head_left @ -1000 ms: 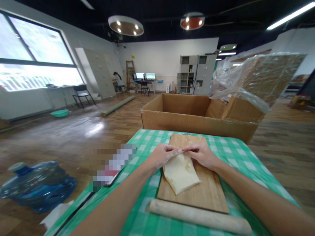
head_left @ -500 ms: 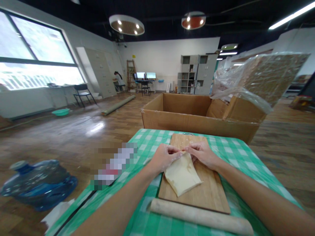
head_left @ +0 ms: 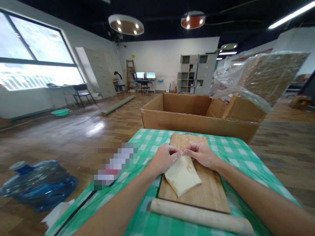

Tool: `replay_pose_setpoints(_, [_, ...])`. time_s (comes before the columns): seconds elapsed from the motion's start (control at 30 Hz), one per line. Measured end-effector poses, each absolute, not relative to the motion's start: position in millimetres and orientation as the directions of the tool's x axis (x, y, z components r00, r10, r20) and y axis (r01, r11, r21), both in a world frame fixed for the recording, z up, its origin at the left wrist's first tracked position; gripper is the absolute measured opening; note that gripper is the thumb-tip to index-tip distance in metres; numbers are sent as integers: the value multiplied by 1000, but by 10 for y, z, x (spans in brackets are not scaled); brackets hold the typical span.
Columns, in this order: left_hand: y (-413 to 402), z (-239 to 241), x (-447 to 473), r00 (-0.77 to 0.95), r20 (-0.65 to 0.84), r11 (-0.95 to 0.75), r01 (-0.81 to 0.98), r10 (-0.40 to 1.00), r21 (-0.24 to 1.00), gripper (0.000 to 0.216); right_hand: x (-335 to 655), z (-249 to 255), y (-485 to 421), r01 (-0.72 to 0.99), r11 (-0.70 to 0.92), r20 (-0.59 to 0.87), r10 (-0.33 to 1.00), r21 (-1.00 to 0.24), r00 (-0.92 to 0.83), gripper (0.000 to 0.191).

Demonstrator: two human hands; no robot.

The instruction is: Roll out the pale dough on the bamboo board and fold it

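Barely shifted, both hands (head_left: 183, 156) still pinch the dough sheet's (head_left: 182, 177) far edge.

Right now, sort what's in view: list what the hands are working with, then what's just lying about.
In use: left hand, right hand, dough sheet, cutting board.

Lying about: rolling pin, cardboard box, water jug, checked tablecloth.
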State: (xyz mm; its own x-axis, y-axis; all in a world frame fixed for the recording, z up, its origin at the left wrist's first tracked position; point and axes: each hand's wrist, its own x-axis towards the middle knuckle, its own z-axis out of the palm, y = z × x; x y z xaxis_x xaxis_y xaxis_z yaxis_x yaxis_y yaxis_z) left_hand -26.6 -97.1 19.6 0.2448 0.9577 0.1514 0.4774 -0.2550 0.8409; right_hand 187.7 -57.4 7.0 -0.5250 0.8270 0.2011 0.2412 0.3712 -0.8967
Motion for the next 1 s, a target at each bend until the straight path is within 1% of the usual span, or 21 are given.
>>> replay_pose_setpoints(0.1, [-983, 168, -254, 249, 163, -268, 477, 955, 837, 41, 1871, 56, -572, 153, 256, 129, 817, -955, -562, 44])
replay_pose_setpoints(0.17, [-995, 155, -240, 242, 176, -275, 480, 954, 833, 38, 1878, 55, -568, 158, 226, 95, 810, -961, -579, 46])
replay_pose_setpoints(0.23, [-1011, 156, -222, 234, 194, -287, 483, 953, 828, 35, 1892, 58, -563, 206, 250, 95, 821, -946, -562, 47])
replay_pose_setpoints(0.33, [-1027, 175, -196, 222, 204, -289, 485, 954, 825, 33, 1905, 56, -555, 264, 323, 140, 832, -909, -536, 47])
replay_pose_setpoints(0.43, [-1008, 186, -200, 208, 185, -266, 488, 960, 831, 33, 1891, 45, -550, 266, 375, 192, 828, -888, -527, 47])
replay_pose_setpoints(0.5, [-971, 182, -232, 200, 159, -238, 472, 967, 849, 36, 1874, 36, -550, 236, 371, 214, 838, -898, -503, 47])
replay_pose_setpoints(0.6, [-903, 166, -309, 173, 87, -147, 370, 981, 917, 43, 1861, 26, -550, 166, 306, 208, 874, -937, -440, 46])
replay_pose_setpoints(0.67, [-870, 158, -356, 155, 40, -83, 278, 987, 957, 42, 1868, 22, -548, 108, 246, 182, 894, -963, -408, 45])
replay_pose_setpoints(0.77, [-858, 147, -384, 150, 25, -56, 209, 988, 976, 37, 1892, 23, -542, 56, 171, 127, 882, -984, -455, 44])
replay_pose_setpoints(0.87, [-879, 131, -353, 161, 59, -92, 204, 985, 975, 33, 1920, 27, -530, 137, 201, 103, 849, -970, -518, 45])
replay_pose_setpoints(1.0, [-911, 118, -272, 133, 129, -159, 242, 983, 957, 24, 1942, 4, -499, 310, 315, 127, 856, -897, -501, 47])
